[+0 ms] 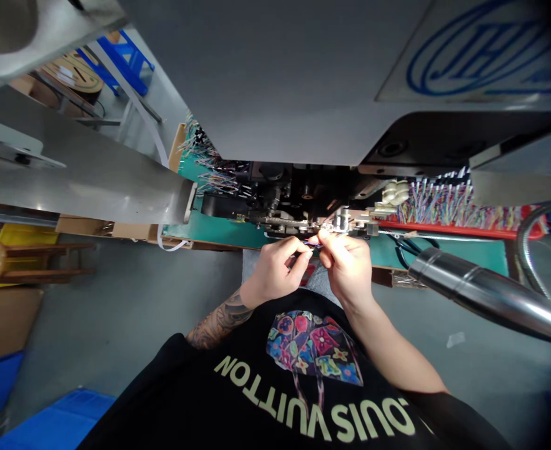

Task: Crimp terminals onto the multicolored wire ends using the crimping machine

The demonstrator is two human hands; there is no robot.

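Here both hands crowd the machine edge.

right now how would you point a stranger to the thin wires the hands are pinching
Start at the big grey machine over the green bench top. Beneath its dark metal mechanism, the left hand and right hand meet; the thin blue-purple wires lie between their fingertips, unlike the loose bundles behind.

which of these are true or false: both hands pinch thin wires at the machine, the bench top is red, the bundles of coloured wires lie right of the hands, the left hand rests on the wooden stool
1. Both hands pinch thin wires at the machine: true. The left hand and right hand meet on the thin wires at the machine.
2. The bench top is red: false, the bench top is green.
3. Bundles of coloured wires lie right of the hands: true, see the coloured wires.
4. The left hand rests on the wooden stool: false, the wooden stool stands far off to the left.
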